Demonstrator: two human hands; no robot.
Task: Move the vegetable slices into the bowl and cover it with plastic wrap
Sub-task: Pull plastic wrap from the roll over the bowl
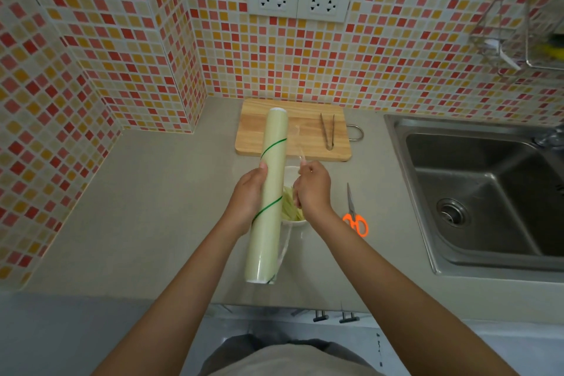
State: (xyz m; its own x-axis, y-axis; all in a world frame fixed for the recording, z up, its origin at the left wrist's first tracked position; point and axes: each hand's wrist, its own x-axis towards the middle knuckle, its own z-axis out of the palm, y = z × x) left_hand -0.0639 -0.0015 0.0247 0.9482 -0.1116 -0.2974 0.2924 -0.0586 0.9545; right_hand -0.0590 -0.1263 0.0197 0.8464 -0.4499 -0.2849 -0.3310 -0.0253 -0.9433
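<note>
With the vegetable slices (292, 207) already in the white bowl (295, 223) on the desk (158, 207), the left hand (248, 198) grips the plastic wrap roll (268, 192) while the right hand (312, 189) pinches the film's free edge (300, 152), which next likely needs drawing out across the bowl.

Grey countertop (158, 207) is carrying a wooden cutting board (293, 143) at the back wall, metal tongs (328, 131) lying on that board, a white bowl (294, 223) of vegetable slices (290, 207), and orange-handled scissors (354, 214) just beside the bowl.
</note>
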